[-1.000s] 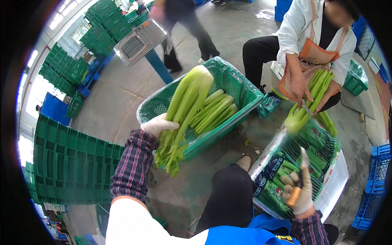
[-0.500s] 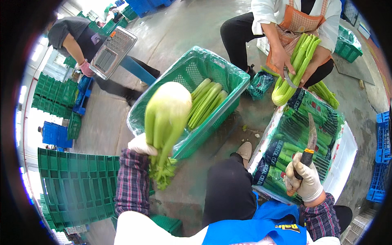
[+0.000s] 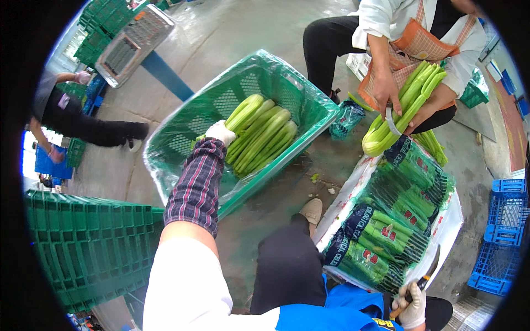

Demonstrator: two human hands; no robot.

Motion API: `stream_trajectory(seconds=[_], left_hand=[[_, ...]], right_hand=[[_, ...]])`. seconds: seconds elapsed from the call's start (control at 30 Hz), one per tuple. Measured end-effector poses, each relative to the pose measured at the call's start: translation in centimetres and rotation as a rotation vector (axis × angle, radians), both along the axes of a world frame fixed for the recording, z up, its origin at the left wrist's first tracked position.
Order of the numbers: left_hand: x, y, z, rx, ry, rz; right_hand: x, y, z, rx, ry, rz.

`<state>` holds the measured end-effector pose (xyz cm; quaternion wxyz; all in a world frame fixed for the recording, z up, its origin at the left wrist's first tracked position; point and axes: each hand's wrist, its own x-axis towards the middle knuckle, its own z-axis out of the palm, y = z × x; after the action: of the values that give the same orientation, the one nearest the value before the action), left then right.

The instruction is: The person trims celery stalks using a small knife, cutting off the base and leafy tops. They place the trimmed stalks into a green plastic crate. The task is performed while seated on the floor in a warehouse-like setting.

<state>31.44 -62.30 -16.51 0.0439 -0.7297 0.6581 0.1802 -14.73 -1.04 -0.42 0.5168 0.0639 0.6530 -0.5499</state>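
My left hand (image 3: pixel 221 132), in a white glove with a plaid sleeve, reaches into the green plastic-lined crate (image 3: pixel 182 138) and rests on a celery bunch (image 3: pixel 245 113) lying beside several other celery bunches (image 3: pixel 265 140). Whether its fingers close round the stalks is hidden. My right hand (image 3: pixel 411 306), also gloved, sits low at the right and grips a knife (image 3: pixel 428 270) with its blade pointing up. It hovers by a white box (image 3: pixel 452 220) filled with bagged celery (image 3: pixel 392 220).
A seated person opposite trims a celery bunch (image 3: pixel 403 107) with a knife. Stacked green crates (image 3: pixel 83 248) stand at the left, blue crates (image 3: pixel 499 231) at the right. Another person bends over at far left near a metal tray table (image 3: pixel 130 41).
My left hand has laid the lifted celery bunch down into the green crate among the others. My right hand with the knife has dropped lower toward me.
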Motion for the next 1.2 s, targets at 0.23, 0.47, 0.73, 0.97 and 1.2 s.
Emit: stream_trajectory(seconds=[0.23, 0.47, 0.73, 0.97, 1.2], left_hand=[[-3.4, -4.4, -7.9, -0.087, -0.219, -0.086], [1.5, 0.9, -6.5, -0.294, -0.031, -0.112], [3.8, 24.1, 10.6, -0.554, 0.881, 0.255], [-11.7, 37.8, 23.0, -0.565, 1.217, -0.231], [-32.7, 44.6, 12.7, -0.193, 0.779, -1.008]], right_hand=[[-1.4, 1.8, -0.9, 0.305, -0.028, -0.038], [-1.1, 1.6, -3.1, 0.268, -0.076, -0.006], [-0.8, 6.4, -3.8, 0.111, -0.154, 0.065], [-5.9, 11.7, -2.2, -0.163, 0.061, -0.033], [-6.6, 14.9, -2.0, -0.374, -0.022, -0.147]])
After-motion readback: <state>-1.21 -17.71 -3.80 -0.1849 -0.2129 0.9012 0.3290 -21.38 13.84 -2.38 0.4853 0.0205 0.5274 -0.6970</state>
